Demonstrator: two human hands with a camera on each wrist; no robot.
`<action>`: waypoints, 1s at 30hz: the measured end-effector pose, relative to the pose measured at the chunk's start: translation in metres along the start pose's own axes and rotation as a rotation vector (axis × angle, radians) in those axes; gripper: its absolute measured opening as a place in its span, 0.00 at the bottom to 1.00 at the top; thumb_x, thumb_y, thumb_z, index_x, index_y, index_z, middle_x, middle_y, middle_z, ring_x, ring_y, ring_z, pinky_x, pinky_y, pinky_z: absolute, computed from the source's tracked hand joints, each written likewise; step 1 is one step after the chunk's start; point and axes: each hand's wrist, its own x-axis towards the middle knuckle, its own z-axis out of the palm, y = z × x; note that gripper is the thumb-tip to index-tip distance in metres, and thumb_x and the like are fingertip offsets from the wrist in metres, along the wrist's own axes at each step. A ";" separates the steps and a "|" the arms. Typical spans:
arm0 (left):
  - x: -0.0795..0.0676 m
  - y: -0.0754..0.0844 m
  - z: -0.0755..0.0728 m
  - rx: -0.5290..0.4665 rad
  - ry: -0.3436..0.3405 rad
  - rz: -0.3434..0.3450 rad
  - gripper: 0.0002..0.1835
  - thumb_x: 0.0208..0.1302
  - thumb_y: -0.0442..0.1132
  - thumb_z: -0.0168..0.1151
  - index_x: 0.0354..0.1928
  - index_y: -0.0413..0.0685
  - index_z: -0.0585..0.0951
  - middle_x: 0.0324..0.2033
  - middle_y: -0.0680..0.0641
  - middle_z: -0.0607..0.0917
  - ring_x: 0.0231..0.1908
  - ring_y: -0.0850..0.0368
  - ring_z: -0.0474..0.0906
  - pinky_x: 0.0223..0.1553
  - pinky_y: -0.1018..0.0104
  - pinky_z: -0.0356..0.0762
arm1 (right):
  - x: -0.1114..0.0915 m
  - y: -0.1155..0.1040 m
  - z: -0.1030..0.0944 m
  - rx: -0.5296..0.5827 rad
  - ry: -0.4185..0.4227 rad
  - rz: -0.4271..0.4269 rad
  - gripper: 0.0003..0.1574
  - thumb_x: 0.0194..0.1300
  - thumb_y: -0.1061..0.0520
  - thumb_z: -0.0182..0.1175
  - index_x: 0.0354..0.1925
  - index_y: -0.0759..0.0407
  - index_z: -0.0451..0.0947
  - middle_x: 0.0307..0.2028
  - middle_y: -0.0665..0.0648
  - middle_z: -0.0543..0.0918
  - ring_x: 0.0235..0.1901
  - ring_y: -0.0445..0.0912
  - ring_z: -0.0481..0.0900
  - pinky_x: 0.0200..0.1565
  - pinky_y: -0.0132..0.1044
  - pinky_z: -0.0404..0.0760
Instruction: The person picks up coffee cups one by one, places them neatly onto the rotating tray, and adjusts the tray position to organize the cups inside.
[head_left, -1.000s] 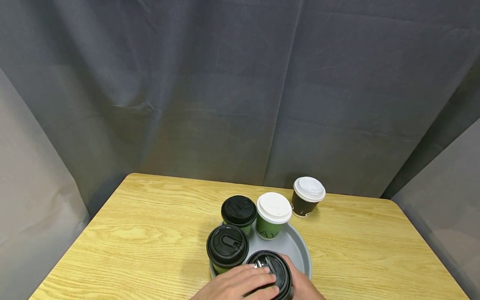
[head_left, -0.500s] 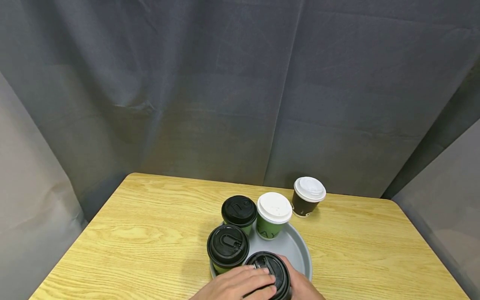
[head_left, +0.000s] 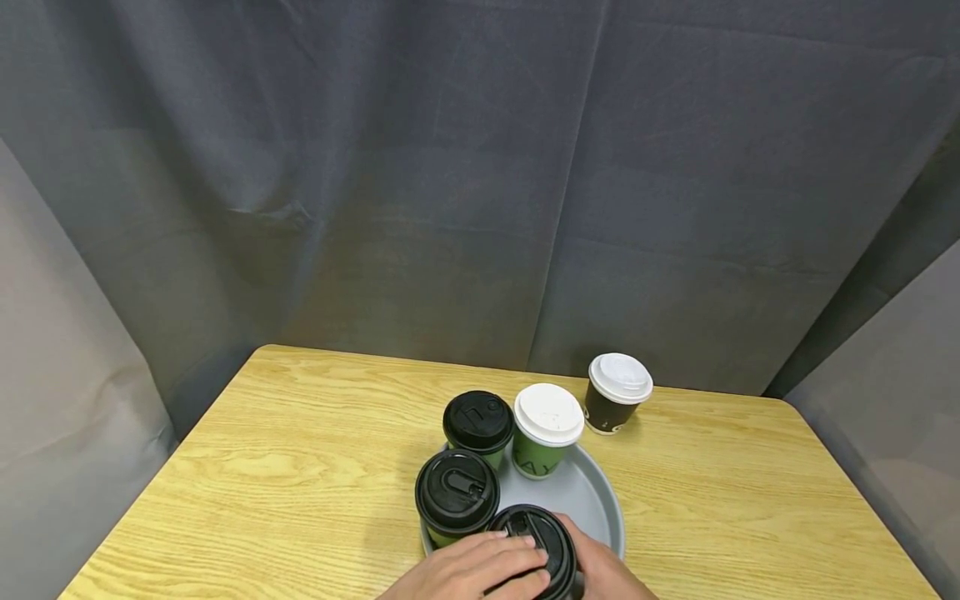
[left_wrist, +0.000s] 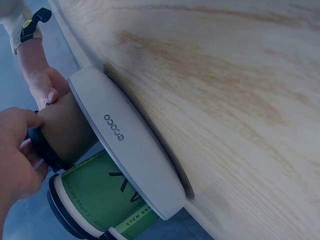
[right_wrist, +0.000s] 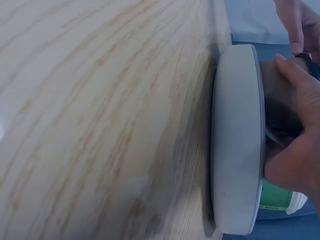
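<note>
A brown paper coffee cup point(left_wrist: 68, 127) with a black lid point(head_left: 551, 542) stands at the near side of the round grey tray point(head_left: 603, 508). My left hand point(head_left: 472, 571) lies over that lid, fingers across its top and thumb at its rim in the left wrist view. Around the cup's body, my right hand point(right_wrist: 300, 135) grips from the other side, its fingers partly hidden behind the cup. Beside them on the tray are two green cups with black lids, a near cup point(head_left: 456, 493) and a far cup point(head_left: 478, 423), plus a green cup with a white lid point(head_left: 547, 417).
Behind the tray, near the table's back edge, stands a dark brown cup with a white lid point(head_left: 618, 387). The wooden table point(head_left: 300, 467) extends to both sides of the tray. A grey curtain point(head_left: 420, 183) hangs beyond it.
The brown cup's lid has shifted slightly left and toward me, with both hands staying on the cup. The other cups and the tray stay where they were.
</note>
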 end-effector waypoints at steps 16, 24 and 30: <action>0.000 0.003 0.003 0.011 0.004 -0.018 0.21 0.77 0.44 0.51 0.65 0.42 0.73 0.64 0.46 0.73 0.68 0.56 0.65 0.68 0.66 0.61 | 0.003 -0.049 -0.013 0.023 -0.025 0.063 0.44 0.50 0.50 0.79 0.63 0.52 0.71 0.53 0.49 0.82 0.50 0.39 0.78 0.52 0.35 0.77; 0.001 0.007 0.002 -0.043 -0.026 -0.075 0.21 0.78 0.45 0.50 0.66 0.44 0.73 0.65 0.48 0.73 0.69 0.59 0.63 0.67 0.68 0.61 | -0.004 -0.048 -0.021 -0.129 -0.064 0.057 0.36 0.57 0.39 0.73 0.62 0.37 0.73 0.53 0.43 0.80 0.51 0.39 0.77 0.51 0.37 0.79; 0.001 0.006 0.002 -0.027 -0.020 -0.063 0.20 0.77 0.44 0.51 0.65 0.44 0.73 0.64 0.48 0.74 0.68 0.59 0.64 0.67 0.68 0.61 | -0.008 -0.050 -0.030 -0.333 -0.090 0.014 0.36 0.59 0.31 0.67 0.62 0.37 0.74 0.55 0.43 0.78 0.54 0.41 0.76 0.51 0.44 0.80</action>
